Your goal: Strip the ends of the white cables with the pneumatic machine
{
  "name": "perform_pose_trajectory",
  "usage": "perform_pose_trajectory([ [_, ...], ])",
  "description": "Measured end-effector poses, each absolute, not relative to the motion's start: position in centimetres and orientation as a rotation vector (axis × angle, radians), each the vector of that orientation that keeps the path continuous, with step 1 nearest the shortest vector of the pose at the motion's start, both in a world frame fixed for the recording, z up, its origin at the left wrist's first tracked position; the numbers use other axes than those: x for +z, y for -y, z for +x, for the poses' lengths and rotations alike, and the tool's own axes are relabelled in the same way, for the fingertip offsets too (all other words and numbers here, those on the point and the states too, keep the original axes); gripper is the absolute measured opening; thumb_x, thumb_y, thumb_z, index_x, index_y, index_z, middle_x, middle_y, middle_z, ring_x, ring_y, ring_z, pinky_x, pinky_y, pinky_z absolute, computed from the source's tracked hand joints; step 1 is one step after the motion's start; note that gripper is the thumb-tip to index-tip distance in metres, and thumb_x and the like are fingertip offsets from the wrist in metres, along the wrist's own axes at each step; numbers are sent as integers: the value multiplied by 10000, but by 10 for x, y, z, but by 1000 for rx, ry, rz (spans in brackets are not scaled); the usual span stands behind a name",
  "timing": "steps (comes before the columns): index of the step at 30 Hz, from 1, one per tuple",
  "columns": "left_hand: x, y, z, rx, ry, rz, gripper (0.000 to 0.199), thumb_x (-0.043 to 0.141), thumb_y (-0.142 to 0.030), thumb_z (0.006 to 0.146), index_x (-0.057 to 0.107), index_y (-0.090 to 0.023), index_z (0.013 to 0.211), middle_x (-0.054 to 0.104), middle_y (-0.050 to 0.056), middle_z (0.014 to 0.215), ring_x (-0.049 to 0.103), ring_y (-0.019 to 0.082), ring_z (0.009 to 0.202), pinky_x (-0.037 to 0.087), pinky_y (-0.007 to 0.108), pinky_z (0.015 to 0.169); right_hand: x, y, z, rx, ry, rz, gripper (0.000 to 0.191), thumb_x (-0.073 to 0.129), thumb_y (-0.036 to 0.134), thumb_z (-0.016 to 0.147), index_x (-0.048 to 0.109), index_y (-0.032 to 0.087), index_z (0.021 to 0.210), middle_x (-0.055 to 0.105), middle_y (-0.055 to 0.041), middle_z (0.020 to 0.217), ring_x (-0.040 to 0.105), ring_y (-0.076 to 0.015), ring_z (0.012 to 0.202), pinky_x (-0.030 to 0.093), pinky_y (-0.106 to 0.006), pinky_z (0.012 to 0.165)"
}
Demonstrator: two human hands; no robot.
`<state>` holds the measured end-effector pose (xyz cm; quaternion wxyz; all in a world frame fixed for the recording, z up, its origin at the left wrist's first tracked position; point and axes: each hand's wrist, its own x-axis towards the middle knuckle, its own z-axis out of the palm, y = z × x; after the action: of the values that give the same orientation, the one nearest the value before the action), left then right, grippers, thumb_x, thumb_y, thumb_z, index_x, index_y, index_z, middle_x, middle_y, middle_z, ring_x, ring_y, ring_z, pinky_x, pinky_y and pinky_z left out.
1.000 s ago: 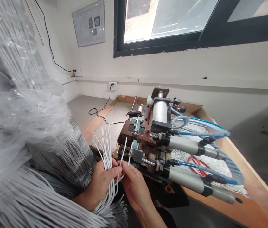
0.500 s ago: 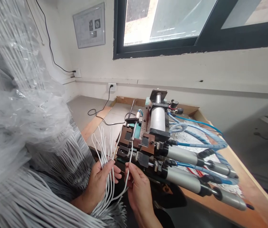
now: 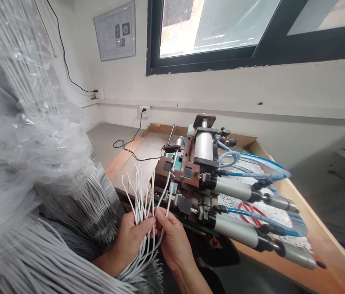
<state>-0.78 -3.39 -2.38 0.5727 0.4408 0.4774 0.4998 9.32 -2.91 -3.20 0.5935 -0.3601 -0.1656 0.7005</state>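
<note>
My left hand (image 3: 128,239) is closed round a loose bunch of thin white cables (image 3: 140,200), their free ends fanned upward. Right beside it, my right hand (image 3: 174,239) has its thumb and fingertips pinched on a cable (image 3: 162,194) at the edge of the bunch. That cable's upper end reaches the front of a pneumatic machine (image 3: 177,173). Another white cable (image 3: 169,199) runs past my right fingers, its tip also near the machine's jaws. Whether either tip sits inside the machine is hard to see.
Large bundles of grey-white cable (image 3: 80,196), partly wrapped in clear plastic (image 3: 47,143), fill the left side. Silver cylinders (image 3: 236,232) and blue air hoses (image 3: 258,175) stick out on the machine's right. Small white scraps lie on the wooden-edged bench (image 3: 322,245).
My right hand has moved left, up against the left hand and the bunch, and now pinches at the bunch's edge. The machine's lower front parts have shifted, and a gap shows between its jaws.
</note>
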Motion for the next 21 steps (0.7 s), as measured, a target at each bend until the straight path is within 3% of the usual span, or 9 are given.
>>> perform_pose_trajectory([
  [7,-28,36,-13,1146,-1169,1064,184,613,-287,715,608,-119,643,587,5,559,518,109,539,412,234,560,-42,42,95,1357,321,-1031,284,781,366,506,664,140,633,551,26,523,437,-68,461,349,-183,444],
  [16,-31,39,-11,1143,-1113,878,191,662,-295,670,600,-122,723,615,4,586,563,114,510,467,256,549,-36,34,100,1474,221,-1011,273,792,326,471,627,129,562,490,49,458,377,-48,399,313,-166,389],
  [21,-28,39,-10,1147,-1092,867,154,673,-247,646,587,-129,694,590,-16,566,548,109,510,474,257,545,-36,32,101,1604,268,-956,280,764,352,540,668,142,700,476,61,462,441,-67,419,363,-179,414],
])
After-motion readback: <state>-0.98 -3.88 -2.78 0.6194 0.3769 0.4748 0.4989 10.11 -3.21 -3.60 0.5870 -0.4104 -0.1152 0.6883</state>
